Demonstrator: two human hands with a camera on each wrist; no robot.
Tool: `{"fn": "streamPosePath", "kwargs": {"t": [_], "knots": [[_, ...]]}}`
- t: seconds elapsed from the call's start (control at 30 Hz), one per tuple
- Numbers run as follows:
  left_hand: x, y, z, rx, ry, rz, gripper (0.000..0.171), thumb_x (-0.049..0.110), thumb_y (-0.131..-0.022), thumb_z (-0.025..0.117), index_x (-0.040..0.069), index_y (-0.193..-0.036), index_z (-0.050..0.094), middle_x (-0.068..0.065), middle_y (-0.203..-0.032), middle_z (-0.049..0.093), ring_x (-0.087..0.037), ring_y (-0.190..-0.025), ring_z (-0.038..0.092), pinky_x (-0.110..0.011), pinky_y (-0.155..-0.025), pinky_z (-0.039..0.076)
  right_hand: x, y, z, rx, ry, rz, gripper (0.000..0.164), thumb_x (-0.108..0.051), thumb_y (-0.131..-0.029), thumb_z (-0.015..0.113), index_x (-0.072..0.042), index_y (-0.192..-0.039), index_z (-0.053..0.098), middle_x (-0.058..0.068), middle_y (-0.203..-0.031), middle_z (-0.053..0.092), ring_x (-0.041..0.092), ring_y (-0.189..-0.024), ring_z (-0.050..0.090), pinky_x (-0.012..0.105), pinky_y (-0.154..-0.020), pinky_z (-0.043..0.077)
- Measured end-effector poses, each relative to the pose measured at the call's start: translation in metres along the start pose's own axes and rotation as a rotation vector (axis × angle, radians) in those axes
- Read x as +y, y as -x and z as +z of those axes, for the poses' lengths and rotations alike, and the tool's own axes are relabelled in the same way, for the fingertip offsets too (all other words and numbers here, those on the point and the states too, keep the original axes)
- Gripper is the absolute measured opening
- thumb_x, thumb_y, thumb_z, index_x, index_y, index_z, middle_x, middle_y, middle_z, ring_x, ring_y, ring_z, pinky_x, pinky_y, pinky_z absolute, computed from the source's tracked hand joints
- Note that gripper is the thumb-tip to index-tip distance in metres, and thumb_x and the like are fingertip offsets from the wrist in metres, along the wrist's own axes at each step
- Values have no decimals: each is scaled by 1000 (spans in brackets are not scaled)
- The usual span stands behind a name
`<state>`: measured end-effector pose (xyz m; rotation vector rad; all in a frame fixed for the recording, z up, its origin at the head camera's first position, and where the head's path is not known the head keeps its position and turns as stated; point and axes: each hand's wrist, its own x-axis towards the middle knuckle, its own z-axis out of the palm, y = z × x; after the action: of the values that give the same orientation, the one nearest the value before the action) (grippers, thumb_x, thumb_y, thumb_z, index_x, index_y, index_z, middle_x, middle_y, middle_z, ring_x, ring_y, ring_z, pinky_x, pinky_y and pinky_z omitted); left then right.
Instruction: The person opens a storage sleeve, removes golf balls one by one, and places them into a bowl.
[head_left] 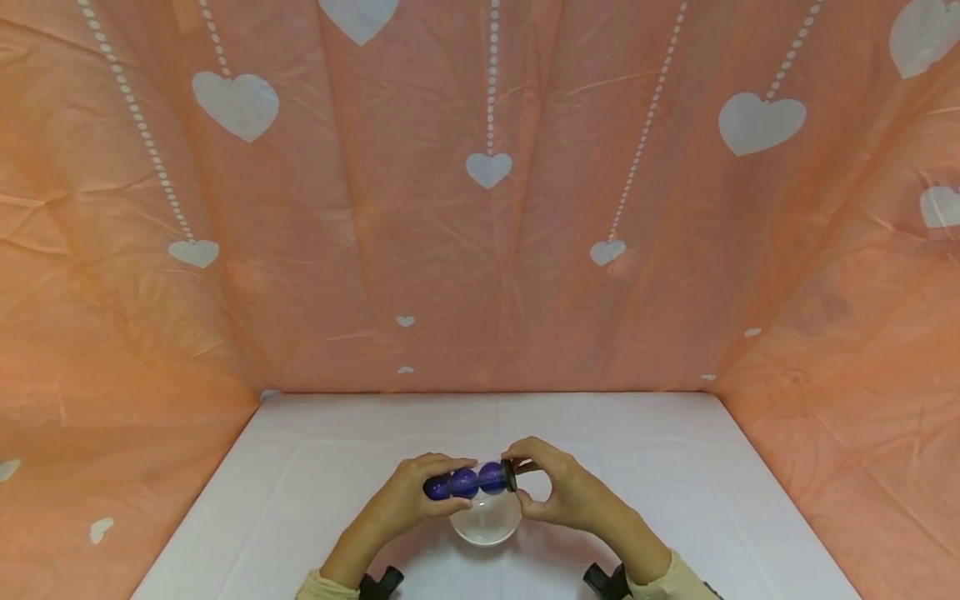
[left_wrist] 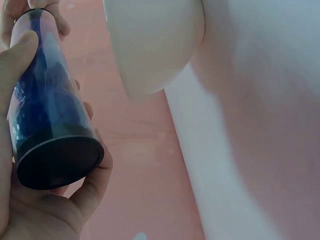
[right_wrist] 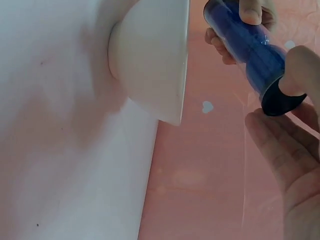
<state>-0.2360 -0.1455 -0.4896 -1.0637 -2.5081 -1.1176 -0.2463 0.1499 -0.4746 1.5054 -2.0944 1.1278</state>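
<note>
A clear tube (head_left: 477, 482) with three blue-purple balls in a row lies nearly level above the table. My left hand (head_left: 411, 493) grips it round its left part, thumb on the near side and fingers on the far side. At the right end, my right hand (head_left: 564, 490) pinches the black cap (head_left: 511, 476) between thumb and fingers. The left wrist view shows the tube's other black end (left_wrist: 60, 162) facing the camera. In the right wrist view the thumb presses on the cap (right_wrist: 279, 102). Below the tube stands a white bowl (head_left: 486, 527), its inside partly hidden.
The bowl stands on a white table (head_left: 337, 450). Orange sheeting (head_left: 420, 250) with white hearts rises behind the table and along both sides. Black wrist camera mounts (head_left: 381, 583) show near both sleeves.
</note>
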Motion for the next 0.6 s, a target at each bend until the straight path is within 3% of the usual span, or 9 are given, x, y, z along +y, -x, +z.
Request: {"fn": "streamPosePath", "kwargs": {"t": [0.23,0.43,0.6], "knots": [[0,-1,2,7,2,12,50,35,-92,87,15,-136,75,-3,-118,77,-15,-107,70,-35,-91,61,2,0,-4,-12,-73,31,59,17,-79,78,3,-133,58,11,-123,65,26,-111,71,34,-93,63],[-1,-1,1,1,-3,8,50,37,-94,85,16,-138,74,-3,-120,77,-17,-110,70,-37,-94,60,2,0,-8,-25,-167,97,54,5,-88,86,1,-135,60,11,-126,66,28,-115,70,37,-94,63],[-1,-2,2,3,0,19,50,33,-93,86,15,-138,73,-3,-120,77,-16,-109,70,-38,-93,60,4,0,-9,-6,-167,104,50,1,-88,87,0,-132,63,11,-122,69,27,-112,72,36,-90,64]]}}
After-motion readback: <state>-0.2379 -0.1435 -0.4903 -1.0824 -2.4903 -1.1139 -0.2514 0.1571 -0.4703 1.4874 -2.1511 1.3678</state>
